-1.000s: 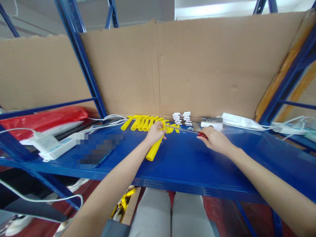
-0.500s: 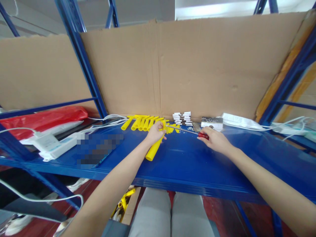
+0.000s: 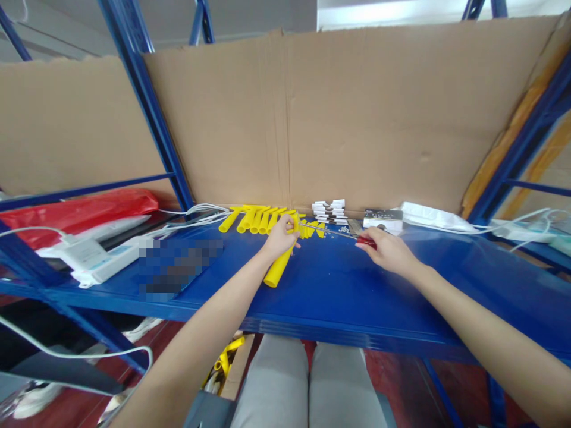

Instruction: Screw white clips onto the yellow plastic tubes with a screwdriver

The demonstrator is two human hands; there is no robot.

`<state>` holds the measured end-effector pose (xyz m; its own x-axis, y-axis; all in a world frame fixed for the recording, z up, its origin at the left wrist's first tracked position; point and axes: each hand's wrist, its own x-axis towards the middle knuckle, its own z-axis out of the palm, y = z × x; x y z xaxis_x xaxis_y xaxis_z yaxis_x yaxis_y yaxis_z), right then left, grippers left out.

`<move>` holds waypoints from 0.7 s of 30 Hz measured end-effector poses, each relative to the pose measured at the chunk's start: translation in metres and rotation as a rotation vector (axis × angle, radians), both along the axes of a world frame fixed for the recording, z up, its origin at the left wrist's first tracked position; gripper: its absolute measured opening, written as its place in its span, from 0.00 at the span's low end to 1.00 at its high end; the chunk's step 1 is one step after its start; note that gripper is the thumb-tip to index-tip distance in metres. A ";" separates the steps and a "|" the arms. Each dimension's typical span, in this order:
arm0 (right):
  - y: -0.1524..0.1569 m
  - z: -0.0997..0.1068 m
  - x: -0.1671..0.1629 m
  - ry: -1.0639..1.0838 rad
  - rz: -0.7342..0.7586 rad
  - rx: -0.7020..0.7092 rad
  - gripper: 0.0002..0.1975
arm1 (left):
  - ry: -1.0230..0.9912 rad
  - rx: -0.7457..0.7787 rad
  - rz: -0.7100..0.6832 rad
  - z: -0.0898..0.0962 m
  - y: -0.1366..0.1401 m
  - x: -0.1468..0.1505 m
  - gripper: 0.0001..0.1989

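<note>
My left hand point(image 3: 282, 238) is closed around the upper end of a yellow plastic tube-shaped handle point(image 3: 277, 270), whose open round end slants down toward me over the blue shelf. In my right hand point(image 3: 387, 249) is a screwdriver, its red grip point(image 3: 366, 241) partly covered by my fingers. The long metal shaft point(image 3: 332, 231) points left, its tip at the top of the yellow handle beside my left fingers. Whether the tip sits in a screw is too small to tell. Behind my left hand several more yellow handles point(image 3: 256, 221) lie in a row.
Small yellow pieces point(image 3: 320, 230) and tiny screws point(image 3: 342, 230) lie past the shaft. White packets point(image 3: 329, 211) are stacked by the cardboard wall point(image 3: 357, 119), near a small box point(image 3: 383, 221). A white power strip point(image 3: 111, 261) and cables are at left. Below, a carton holds yellow parts point(image 3: 228, 356).
Both hands keep nearly the same place, with the screwdriver still against the yellow handle. My right fingers have shifted slightly on the red grip. The whole view has tilted a little.
</note>
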<state>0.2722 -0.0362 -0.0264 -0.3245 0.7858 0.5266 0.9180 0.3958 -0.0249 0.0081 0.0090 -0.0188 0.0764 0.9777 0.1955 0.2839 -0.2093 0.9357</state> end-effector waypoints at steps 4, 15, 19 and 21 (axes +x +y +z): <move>0.002 -0.006 0.001 0.046 -0.026 -0.039 0.09 | -0.026 -0.012 0.006 0.000 0.000 0.001 0.13; 0.001 0.001 0.000 -0.043 -0.035 -0.027 0.05 | 0.008 -0.060 0.010 0.000 -0.002 0.004 0.12; -0.003 0.002 -0.001 -0.059 -0.124 -0.063 0.07 | 0.011 -0.059 0.011 -0.001 -0.001 0.004 0.12; -0.003 0.002 -0.002 -0.068 -0.083 -0.088 0.08 | -0.001 -0.060 0.019 0.000 -0.001 0.004 0.13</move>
<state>0.2704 -0.0397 -0.0245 -0.2891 0.8535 0.4335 0.9482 0.3177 0.0070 0.0118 0.0078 -0.0191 0.0570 0.9890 0.1367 0.2862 -0.1474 0.9468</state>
